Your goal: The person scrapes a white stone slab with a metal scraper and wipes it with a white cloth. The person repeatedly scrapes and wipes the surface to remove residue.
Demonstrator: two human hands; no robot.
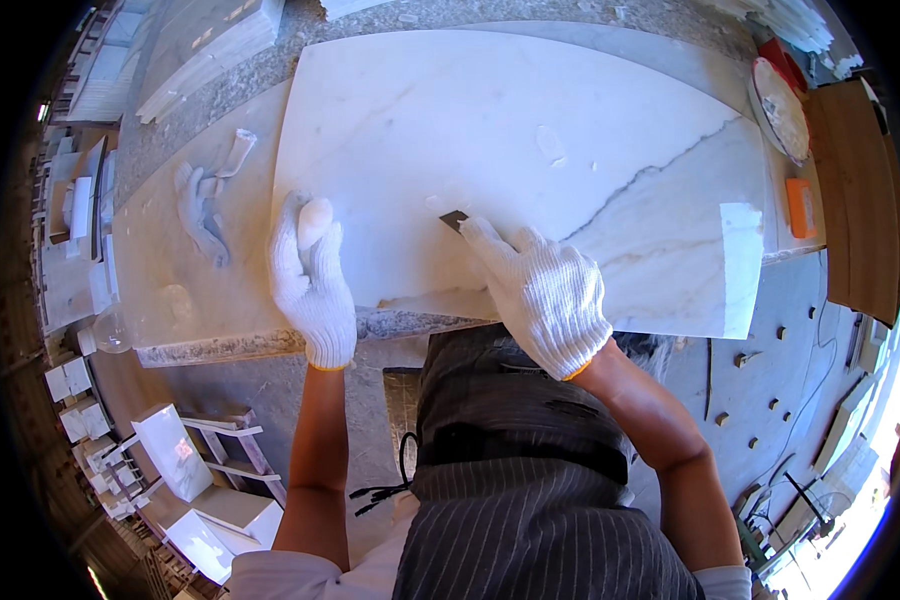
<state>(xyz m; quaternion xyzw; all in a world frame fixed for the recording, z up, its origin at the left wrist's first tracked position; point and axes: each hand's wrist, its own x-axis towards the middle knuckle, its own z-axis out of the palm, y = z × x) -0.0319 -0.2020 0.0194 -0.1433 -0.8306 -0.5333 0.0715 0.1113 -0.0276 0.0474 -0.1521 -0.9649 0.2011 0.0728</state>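
White marble slab [530,160], grey-veined toward its right end, lies flat on the stone workbench [170,250] and overhangs the bench's near edge a little on the right. We stand at that near edge, both hands in white knit gloves. Our right hand [545,290] pinches a small dark blade [454,219], something like a scraper, its tip touching the slab just inside the near edge, about midway along. Our left hand [312,280] lies flat, fingers together, pressed on the slab's near left corner.

To scrape well here, we judge the blade should be held low to the stone, so it lifts residue without biting into the polish. The left hand should bear straight down, because the slab could shift on the bench under sideways force. Short strokes look safest; a small pale fleck [436,203] sits just beside the tip.

Beyond the slab's left edge, a crumpled grey glove [202,215] lies on the bench. At the far right corner a round white disc [778,108] leans, with an orange block [800,207] near it.
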